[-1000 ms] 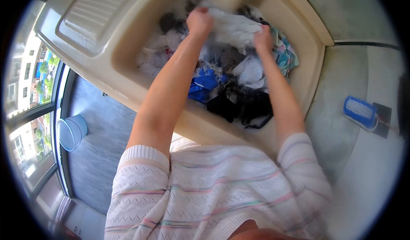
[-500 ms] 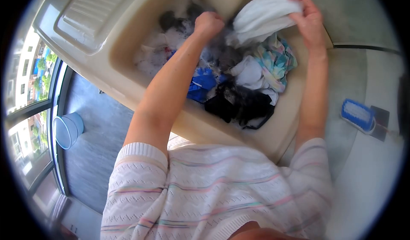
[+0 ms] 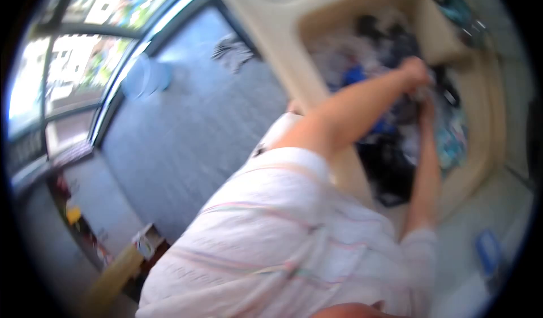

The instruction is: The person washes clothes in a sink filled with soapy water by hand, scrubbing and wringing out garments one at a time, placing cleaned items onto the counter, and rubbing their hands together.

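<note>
Both hands are close together over the right part of a beige sink (image 3: 481, 165). My left hand (image 3: 416, 72) looks closed, and my right hand (image 3: 425, 106) is just below it. Motion blur hides their fingers and whatever is between them. Around them lie wet clothes in suds: a black garment (image 3: 387, 168) nearest me, a blue cloth (image 3: 354, 76) to the left, and a teal patterned cloth (image 3: 452, 142) at the right. Dark grey fabric (image 3: 396, 43) sits beyond the hands.
A light blue bucket (image 3: 146, 77) stands on the grey floor (image 3: 186, 142) by the window. A striped cloth (image 3: 232, 53) lies on the floor left of the sink. A blue brush (image 3: 487, 251) is at the lower right, and a small box (image 3: 148, 240) at the lower left.
The view has swung left, showing more floor. My right hand has come from the sink's right side back beside my left hand. The white cloth it held up is no longer clearly visible.
</note>
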### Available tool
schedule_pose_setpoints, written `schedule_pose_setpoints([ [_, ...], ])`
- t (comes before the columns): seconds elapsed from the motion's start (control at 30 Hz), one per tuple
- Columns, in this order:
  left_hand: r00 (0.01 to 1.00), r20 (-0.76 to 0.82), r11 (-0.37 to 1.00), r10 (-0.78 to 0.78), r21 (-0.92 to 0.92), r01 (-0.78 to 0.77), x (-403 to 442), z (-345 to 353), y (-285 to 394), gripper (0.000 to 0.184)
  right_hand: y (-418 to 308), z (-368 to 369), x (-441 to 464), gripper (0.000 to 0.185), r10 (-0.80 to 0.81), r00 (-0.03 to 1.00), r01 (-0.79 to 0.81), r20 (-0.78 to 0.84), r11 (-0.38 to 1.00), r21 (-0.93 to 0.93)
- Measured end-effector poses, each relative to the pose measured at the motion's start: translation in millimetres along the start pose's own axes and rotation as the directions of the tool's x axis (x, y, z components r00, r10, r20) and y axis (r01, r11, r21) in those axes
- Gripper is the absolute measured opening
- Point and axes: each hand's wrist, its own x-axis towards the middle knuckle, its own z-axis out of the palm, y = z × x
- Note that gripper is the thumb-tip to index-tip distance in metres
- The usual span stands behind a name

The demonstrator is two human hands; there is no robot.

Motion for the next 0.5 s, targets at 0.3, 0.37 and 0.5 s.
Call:
schedule_pose_setpoints([
  [0.3,0.905,0.297,0.769,-0.303,-0.485,0.416,-37.2,-27.1,42.4,0.027,-153.6,-152.6,1.2,0.030,-0.217,0.961,0.272,-0.173,0.615,0.740],
  [0.37,0.950,0.255,0.914,-0.178,-0.314,0.256,-18.6,-17.9,34.0,0.025,-183.7,-141.5,-11.7,0.029,-0.431,0.852,0.521,-0.295,0.661,0.540],
  [0.5,0.917,0.340,0.702,0.210,0.600,-0.383,6.1,-6.7,25.7,0.020,-63.0,-59.9,42.3,0.024,0.120,0.951,0.061,-0.286,0.833,0.550],
])
